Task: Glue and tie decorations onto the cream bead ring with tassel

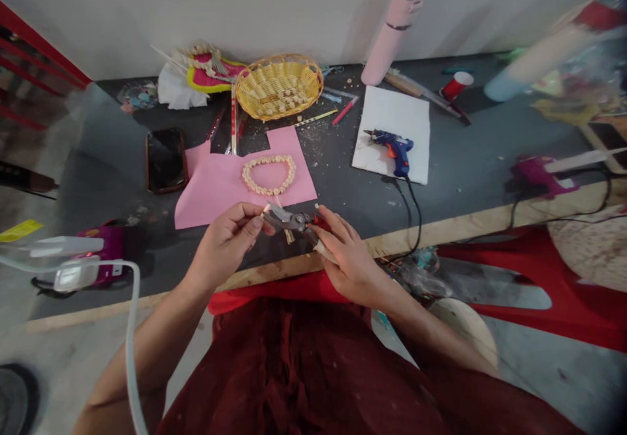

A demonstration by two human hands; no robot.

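My right hand (347,252) is wrapped round the handles of pruning shears (298,221), whose red grip shows between the fingers. The blades point left, toward my left hand (228,236). Thumb and fingers of that hand are pinched at the blade tips on a small pale piece (267,208), mostly hidden by the fingers. Just beyond the shears, a ring of cream-coloured beads (269,175) lies on a pink sheet (210,196). A pale tassel (289,235) hangs below the blades; its link to the ring is partly covered.
A yellow wicker basket (279,85) holds small pale pieces. To the right, a blue glue gun (396,151) rests on a white board (392,105), its cord running over the table edge. A phone (166,159), a pink flask (394,33) and a red thread spool (456,85) stand around.
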